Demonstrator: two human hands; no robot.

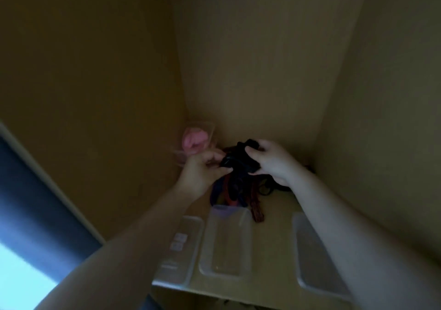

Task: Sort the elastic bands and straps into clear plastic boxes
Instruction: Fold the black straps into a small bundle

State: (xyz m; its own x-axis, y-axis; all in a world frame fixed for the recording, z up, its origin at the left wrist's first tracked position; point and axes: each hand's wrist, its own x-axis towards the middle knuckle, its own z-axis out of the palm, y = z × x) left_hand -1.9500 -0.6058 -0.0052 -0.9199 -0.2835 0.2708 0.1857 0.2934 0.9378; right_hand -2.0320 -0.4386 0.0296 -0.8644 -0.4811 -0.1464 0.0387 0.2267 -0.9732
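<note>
Forearms [133,250] stretch forward; left hand [202,167] and right hand [274,161] both pinch a black strap bundle [238,160] (blurred)

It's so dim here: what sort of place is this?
Probably a shelf inside a cupboard or wardrobe: plain panel walls close in on three sides, with clear plastic boxes and a pile of straps.
</note>
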